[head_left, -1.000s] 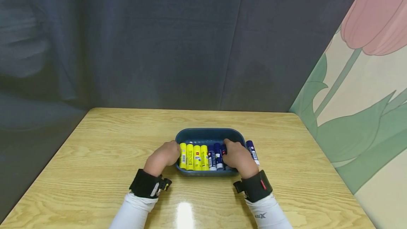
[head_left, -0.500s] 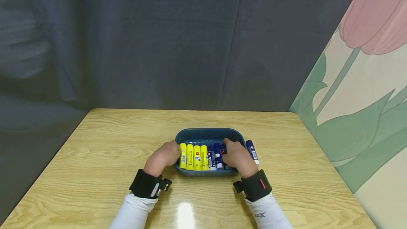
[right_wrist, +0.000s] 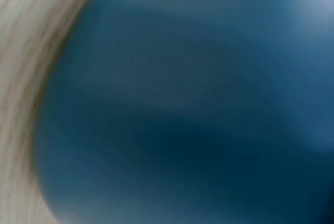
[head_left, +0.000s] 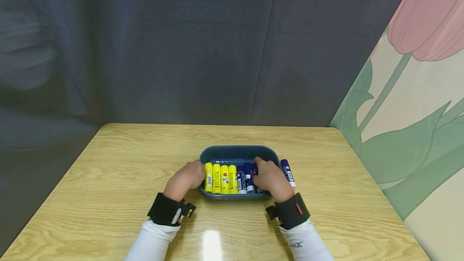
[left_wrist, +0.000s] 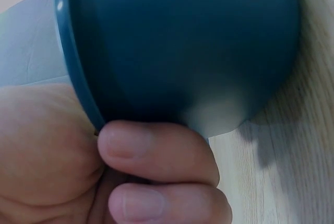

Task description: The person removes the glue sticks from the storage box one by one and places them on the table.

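A dark blue plastic box stands on the table, holding a row of yellow glue sticks at the left and blue glue sticks at the right. My left hand grips the box's left end; the left wrist view shows curled fingers against its outer wall. Over the right end of the row, my right hand reaches into the box, partly covering the rightmost blue sticks. Its fingertips are hidden, and the right wrist view shows only the blurred box wall.
Just outside the box's right end, another blue glue stick with a white base lies on the wooden table. A dark curtain hangs behind the table, and a wall with a painted tulip is at the right.
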Motion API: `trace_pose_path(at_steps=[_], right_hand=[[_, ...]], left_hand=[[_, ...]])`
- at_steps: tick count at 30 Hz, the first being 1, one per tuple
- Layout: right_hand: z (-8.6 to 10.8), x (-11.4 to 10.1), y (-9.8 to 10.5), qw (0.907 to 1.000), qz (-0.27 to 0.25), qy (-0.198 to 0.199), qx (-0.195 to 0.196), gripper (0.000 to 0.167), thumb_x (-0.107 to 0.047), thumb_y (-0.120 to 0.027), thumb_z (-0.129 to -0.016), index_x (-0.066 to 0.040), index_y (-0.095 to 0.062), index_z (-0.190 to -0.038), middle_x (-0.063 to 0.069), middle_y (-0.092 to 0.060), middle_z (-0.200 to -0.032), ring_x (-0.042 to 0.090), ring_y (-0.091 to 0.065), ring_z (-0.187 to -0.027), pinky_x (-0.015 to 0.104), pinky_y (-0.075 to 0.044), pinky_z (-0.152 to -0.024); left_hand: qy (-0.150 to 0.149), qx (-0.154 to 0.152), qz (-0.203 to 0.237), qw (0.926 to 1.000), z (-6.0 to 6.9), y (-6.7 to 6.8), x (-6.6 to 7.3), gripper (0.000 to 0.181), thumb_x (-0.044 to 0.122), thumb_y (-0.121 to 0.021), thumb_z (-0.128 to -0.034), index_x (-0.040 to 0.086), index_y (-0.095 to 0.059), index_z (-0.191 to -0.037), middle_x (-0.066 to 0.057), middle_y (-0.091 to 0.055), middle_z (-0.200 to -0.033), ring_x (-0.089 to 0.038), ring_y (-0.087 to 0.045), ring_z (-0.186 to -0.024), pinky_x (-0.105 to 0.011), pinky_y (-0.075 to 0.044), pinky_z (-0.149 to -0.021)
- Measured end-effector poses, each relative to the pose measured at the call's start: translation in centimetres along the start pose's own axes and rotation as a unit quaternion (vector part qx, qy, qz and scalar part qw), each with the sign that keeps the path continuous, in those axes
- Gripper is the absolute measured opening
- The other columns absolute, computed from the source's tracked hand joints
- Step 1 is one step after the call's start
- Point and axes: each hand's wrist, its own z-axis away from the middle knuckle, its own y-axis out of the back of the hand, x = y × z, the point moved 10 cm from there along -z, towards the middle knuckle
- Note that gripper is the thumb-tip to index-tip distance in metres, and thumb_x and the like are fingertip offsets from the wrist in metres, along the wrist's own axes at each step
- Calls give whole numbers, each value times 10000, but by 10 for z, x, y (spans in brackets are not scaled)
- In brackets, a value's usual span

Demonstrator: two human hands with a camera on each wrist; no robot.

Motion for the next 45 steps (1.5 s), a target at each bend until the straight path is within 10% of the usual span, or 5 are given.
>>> trace_pose_path(at_steps=[45], right_hand=[[-3, 0, 0, 9999, 17, 120, 39, 581, -67, -669, -856, -55, -493, -1409, 140, -636, -987, 233, -588, -736, 326, -461, -580]], left_hand=[[-61, 3, -92, 9999, 0, 1, 2, 262, 117, -357, -1072, -51, -548, -1132, -97, -501, -787, -199, -475, -636, -278, -381, -555]])
